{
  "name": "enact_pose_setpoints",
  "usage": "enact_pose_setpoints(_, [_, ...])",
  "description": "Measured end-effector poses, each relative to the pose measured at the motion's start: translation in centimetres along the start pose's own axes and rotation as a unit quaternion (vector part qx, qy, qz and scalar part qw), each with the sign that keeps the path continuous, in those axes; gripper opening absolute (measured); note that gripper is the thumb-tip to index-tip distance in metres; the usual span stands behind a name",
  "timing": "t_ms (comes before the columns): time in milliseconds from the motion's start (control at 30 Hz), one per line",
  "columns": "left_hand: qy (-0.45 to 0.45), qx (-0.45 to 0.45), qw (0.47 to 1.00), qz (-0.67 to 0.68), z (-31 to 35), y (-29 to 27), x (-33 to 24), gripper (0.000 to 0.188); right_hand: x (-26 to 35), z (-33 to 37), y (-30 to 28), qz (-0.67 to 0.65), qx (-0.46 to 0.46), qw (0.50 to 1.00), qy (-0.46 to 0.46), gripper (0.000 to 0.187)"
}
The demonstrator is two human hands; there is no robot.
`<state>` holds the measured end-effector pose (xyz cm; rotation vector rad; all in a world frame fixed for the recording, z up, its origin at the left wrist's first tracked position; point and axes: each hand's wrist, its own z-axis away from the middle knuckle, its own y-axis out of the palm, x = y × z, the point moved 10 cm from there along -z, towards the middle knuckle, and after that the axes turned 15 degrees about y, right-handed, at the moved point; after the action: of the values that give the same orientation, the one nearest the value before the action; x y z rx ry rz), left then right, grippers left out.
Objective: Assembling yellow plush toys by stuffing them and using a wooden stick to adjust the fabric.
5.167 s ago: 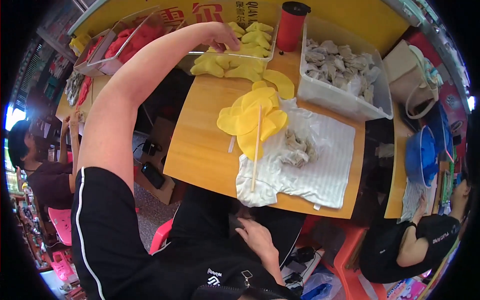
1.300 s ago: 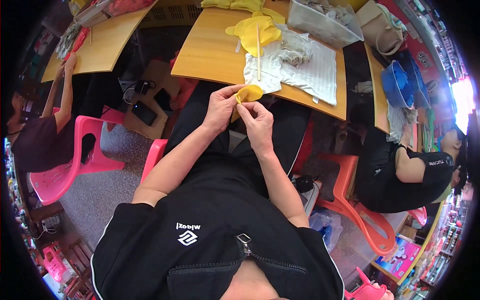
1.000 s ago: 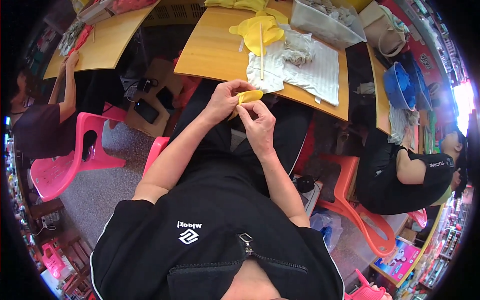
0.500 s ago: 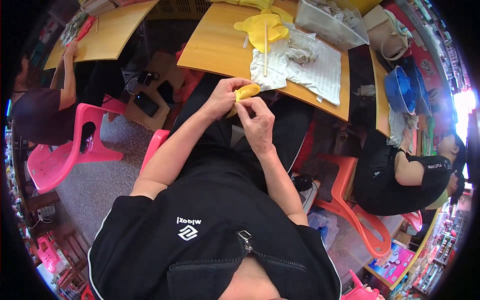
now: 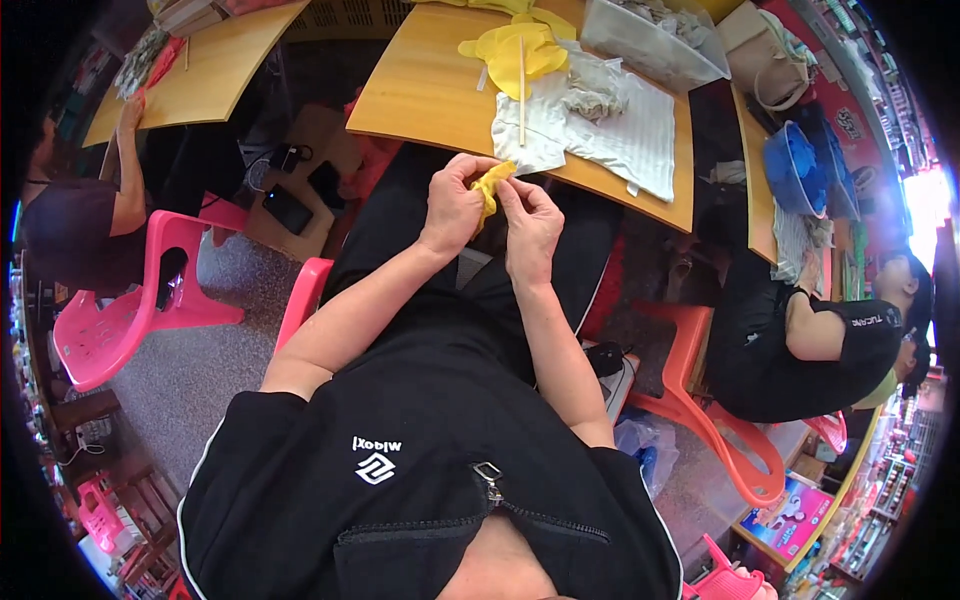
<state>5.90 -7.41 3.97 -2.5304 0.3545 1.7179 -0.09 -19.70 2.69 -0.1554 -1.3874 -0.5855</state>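
Note:
Over my lap, just off the table's near edge, both hands hold a small piece of thin yellow fabric (image 5: 488,186). My left hand (image 5: 458,205) is closed round its left side, thumb and fingers pinching it. From the right, my right hand (image 5: 532,225) pinches the fabric's upper edge between thumb and fingertips. The piece looks crumpled, and its lower part hangs between the hands. Beyond them on the table (image 5: 410,90), flat yellow fabric pieces (image 5: 520,60) lie in a stack. A thin pale stick (image 5: 521,110) rests across them and a white cloth (image 5: 640,140).
Crumpled off-white scraps (image 5: 597,98) lie on the cloth. A clear plastic bin (image 5: 700,68) of similar scraps stands at the far right, near a beige bag (image 5: 765,55). Co-workers sit left and right, with a pink chair (image 5: 150,300) and an orange chair (image 5: 690,380) nearby.
The yellow fabric has gone from a smooth, rounded loop to a crumpled bunch. My right hand has shifted slightly right and turned more upright, still pinching it.

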Motion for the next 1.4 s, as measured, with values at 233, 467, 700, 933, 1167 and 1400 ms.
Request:
enact_pose_setpoints(233, [0.075,-0.002,0.989,-0.131,0.2,0.0,-1.8,0.014,-0.6,-0.6,-0.1,0.107,-0.018,0.994,0.003,0.017])
enact_pose_setpoints(467, [0.082,0.001,0.986,-0.144,-0.1,-0.3,-1.7,0.017,-3.7,-1.0,1.3,-0.071,0.101,0.98,0.159,0.016])
enact_pose_setpoints(700, [0.138,-0.009,0.971,-0.194,0.3,0.0,-1.9,0.016,-2.4,-1.0,0.4,0.052,0.03,0.997,0.048,0.015])
enact_pose_setpoints(933, [0.016,0.044,0.993,-0.108,1.3,0.4,-0.3,0.019,2.3,0.0,-0.2,0.282,-0.057,0.95,-0.124,0.014])
enact_pose_setpoints(1167, [-0.221,0.031,0.966,0.13,3.3,1.0,5.0,0.016,2.1,-0.7,-0.5,0.305,-0.052,0.942,-0.13,0.016])
enact_pose_setpoints(1400, [-0.291,0.0,0.86,0.42,4.5,2.4,5.1,0.024,0.5,-1.1,0.2,0.217,0.033,0.975,-0.041,0.016])
